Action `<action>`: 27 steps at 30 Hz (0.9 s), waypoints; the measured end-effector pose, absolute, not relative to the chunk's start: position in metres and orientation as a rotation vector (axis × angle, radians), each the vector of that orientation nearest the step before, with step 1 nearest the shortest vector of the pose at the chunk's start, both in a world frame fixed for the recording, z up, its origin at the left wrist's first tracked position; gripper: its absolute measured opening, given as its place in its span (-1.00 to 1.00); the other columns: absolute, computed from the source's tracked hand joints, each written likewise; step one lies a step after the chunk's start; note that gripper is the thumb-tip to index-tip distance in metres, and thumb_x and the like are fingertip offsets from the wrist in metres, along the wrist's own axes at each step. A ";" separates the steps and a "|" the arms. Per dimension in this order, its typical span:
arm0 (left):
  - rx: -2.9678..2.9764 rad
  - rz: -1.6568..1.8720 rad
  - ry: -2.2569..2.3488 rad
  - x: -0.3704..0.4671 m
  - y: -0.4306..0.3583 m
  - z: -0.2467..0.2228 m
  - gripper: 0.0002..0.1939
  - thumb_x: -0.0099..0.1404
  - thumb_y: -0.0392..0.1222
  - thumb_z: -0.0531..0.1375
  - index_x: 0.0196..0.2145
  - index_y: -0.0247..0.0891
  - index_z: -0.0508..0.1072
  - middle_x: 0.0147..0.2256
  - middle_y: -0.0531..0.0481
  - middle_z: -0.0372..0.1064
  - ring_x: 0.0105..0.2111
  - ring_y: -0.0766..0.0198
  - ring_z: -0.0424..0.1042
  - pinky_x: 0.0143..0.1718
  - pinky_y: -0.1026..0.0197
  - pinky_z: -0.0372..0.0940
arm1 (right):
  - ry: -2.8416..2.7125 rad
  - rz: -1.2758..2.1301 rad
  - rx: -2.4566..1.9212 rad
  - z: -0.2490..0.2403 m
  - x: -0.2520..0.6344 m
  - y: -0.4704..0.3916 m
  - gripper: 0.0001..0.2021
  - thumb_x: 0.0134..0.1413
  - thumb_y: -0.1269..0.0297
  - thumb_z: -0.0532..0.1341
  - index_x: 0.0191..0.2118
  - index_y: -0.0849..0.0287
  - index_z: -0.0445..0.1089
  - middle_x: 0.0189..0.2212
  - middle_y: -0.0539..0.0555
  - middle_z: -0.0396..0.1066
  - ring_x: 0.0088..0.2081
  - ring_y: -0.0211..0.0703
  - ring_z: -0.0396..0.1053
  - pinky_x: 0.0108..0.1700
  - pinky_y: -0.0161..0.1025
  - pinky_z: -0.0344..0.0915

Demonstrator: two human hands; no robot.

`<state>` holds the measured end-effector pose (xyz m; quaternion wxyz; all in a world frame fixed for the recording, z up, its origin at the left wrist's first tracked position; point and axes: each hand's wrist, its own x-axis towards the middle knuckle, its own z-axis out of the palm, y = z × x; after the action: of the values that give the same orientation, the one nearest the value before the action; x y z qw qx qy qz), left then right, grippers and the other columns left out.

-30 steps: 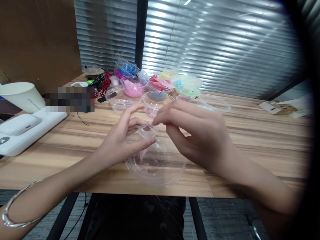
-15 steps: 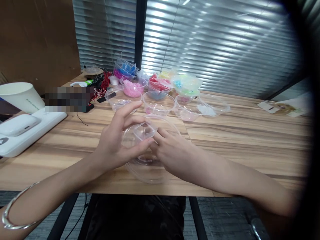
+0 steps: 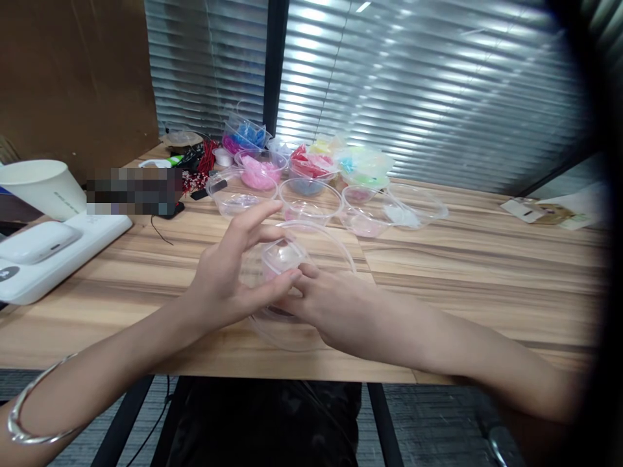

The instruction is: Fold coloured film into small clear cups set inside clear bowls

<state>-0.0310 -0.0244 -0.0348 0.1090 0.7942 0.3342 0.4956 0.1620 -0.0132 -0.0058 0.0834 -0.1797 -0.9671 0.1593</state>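
Above the large bowl (image 3: 331,251), the left hand (image 3: 219,279) seems to pinch a small clear cup (image 3: 282,256) between thumb and fingers; the right hand (image 3: 335,298) curls beside it, its grip hidden. Working at the cup seems underway; the next move calls for steadiness. Tubs (image 3: 367,225) stand beyond the bowl.

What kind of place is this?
Probably an office or workroom: there's a wooden table, slatted blinds behind it, and clear tubs, some holding colourful material.
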 end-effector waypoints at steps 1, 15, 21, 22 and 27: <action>2.331 1.459 0.991 -0.031 -0.024 -0.035 -0.23 0.18 -0.25 0.31 0.25 -0.11 0.03 0.16 -0.15 0.23 -0.01 0.20 0.45 0.03 0.16 0.41 | -2.871 0.508 -0.545 -0.007 0.161 -0.013 -0.72 0.31 0.52 -0.03 -0.06 0.22 0.39 0.00 0.13 0.39 0.00 -0.17 0.34 0.11 -0.18 0.26; 2.329 1.499 1.096 -0.029 -0.028 -0.033 -0.27 0.20 -0.18 0.29 0.24 -0.03 0.04 0.16 -0.08 0.23 -0.04 0.16 0.48 0.01 0.10 0.43 | -2.768 0.895 -0.679 -0.010 0.176 -0.018 -0.68 0.26 0.54 -0.04 -0.15 0.13 0.42 -0.22 -0.01 0.47 -0.24 -0.25 0.42 -0.10 -0.27 0.33; 2.399 1.507 1.063 -0.031 -0.026 -0.035 -0.23 0.19 -0.16 0.31 0.25 -0.04 0.03 0.18 -0.09 0.17 -0.05 0.19 0.49 0.02 0.13 0.43 | -2.737 0.953 -0.651 -0.006 0.173 -0.009 -0.75 0.31 0.43 -0.01 -0.10 0.12 0.41 -0.09 0.02 0.44 -0.12 -0.23 0.39 0.01 -0.25 0.30; 2.401 1.504 1.070 -0.031 -0.026 -0.035 -0.22 0.18 -0.16 0.32 0.25 -0.04 0.03 0.17 -0.09 0.19 -0.06 0.19 0.49 0.02 0.14 0.42 | -2.734 0.946 -0.637 -0.006 0.172 -0.008 -0.75 0.31 0.43 0.00 -0.11 0.13 0.40 -0.07 0.03 0.43 -0.10 -0.22 0.38 0.01 -0.24 0.29; 2.441 1.495 1.089 -0.032 -0.026 -0.036 -0.22 0.19 -0.17 0.31 0.27 -0.08 0.02 0.10 -0.09 0.30 -0.04 0.17 0.48 0.02 0.14 0.42 | -2.709 1.086 -0.714 0.002 0.171 -0.013 -0.78 0.30 0.44 0.02 -0.12 0.15 0.40 -0.13 0.02 0.45 -0.16 -0.24 0.38 -0.02 -0.25 0.29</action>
<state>-0.0319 -0.0257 -0.0362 0.0394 0.7964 0.3552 0.4878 0.1711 -0.0128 0.0017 0.0685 -0.2369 -0.8995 0.3607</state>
